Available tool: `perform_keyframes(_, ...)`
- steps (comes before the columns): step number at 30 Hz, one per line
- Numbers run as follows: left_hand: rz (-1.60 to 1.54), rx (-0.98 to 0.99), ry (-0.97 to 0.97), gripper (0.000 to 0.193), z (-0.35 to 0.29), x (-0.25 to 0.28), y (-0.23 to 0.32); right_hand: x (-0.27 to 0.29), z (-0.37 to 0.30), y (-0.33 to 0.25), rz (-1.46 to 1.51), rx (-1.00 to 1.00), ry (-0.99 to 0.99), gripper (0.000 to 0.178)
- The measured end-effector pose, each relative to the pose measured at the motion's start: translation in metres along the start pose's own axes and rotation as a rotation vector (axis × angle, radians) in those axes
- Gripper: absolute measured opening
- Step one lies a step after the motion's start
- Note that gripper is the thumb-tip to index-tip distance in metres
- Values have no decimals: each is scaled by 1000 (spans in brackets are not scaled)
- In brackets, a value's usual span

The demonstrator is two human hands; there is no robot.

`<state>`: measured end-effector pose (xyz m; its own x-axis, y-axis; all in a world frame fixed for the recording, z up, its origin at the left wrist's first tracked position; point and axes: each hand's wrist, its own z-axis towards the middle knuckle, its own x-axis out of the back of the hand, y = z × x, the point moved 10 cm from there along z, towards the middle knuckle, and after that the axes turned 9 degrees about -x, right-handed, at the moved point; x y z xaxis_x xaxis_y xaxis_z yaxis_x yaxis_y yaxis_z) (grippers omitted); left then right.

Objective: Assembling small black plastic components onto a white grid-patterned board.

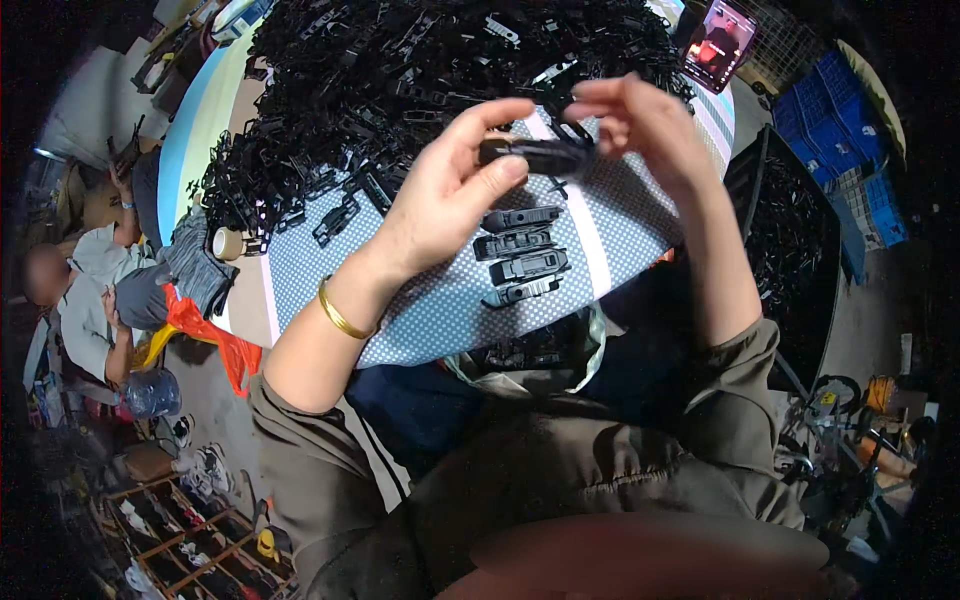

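Note:
My left hand (455,190) and my right hand (640,125) are raised above the table, and together they hold one black plastic clip part (535,155) between the fingertips. The left thumb and forefinger pinch its left end; the right fingers close on its right end. Below the hands, several finished black clip parts (522,255) lie in a neat row on the dotted blue cloth (430,300). A big heap of loose black plastic parts (400,80) covers the far half of the table. A gold bangle (340,312) sits on my left wrist.
A roll of tape (228,243) lies at the table's left edge. A black crate (795,260) full of parts stands to the right, with blue crates (840,110) beyond it. A phone (718,42) glows at the far right. A person (90,290) sits at the left, near an orange bag (215,335).

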<state>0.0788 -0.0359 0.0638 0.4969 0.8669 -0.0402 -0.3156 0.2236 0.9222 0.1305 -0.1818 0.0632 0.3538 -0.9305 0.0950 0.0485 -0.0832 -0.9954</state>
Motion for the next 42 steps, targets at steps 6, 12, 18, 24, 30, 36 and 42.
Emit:
perform_keyframes(6, 221, 154, -322, 20, -9, -22, -22, 9, -9, -10, -805, 206, 315, 24)
perform_keyframes(12, 316, 211, -256, 16, -2, -14, -23, -36, -22, -12, -1125, 422, 241, 23)
perform_keyframes(18, 1003, -182, 356, 13, 4, 67, 32, -27, -17, -24, -1043, 496, 333, 16)
perform_keyframes(24, 1277, -441, 37, 19, 36, 36, 19, -27, -8, 7, -635, 99, 76, 22)
perform_keyframes(30, 1570, -333, -138, 21, 61, 1, -5, -47, -16, 0, -844, 236, 0, 22)
perform_keyframes(36, 1723, -246, -152, 16, 58, 1, -16, -47, -28, -16, -987, 384, 84, 17)
perform_keyframes(42, 1648, -263, -151, 19, 46, 3, 0, -34, -23, -13, -921, 306, 86, 17)
